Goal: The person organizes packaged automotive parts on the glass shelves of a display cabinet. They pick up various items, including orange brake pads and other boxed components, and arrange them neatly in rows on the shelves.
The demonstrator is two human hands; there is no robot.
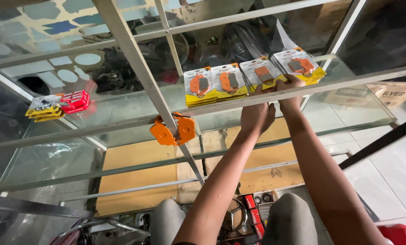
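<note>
We look down into a glass display cabinet with pale metal framing [135, 68], filling most of the frame. On its glass shelf [348, 109], upper centre, runs a row of four flat yellow-and-white carded packs, each showing orange and grey brake pads [230, 81]. Our left hand [256, 115] reaches up beneath the third pack [263, 72], fingers curled narrow at its lower edge; our right hand [290, 93] touches the fourth pack [299, 65], fingers closed on its front edge. At centre lie loose orange pads [173, 130]. At left sit a small red ribbed pack [76, 100] and yellow cards [43, 109].
</note>
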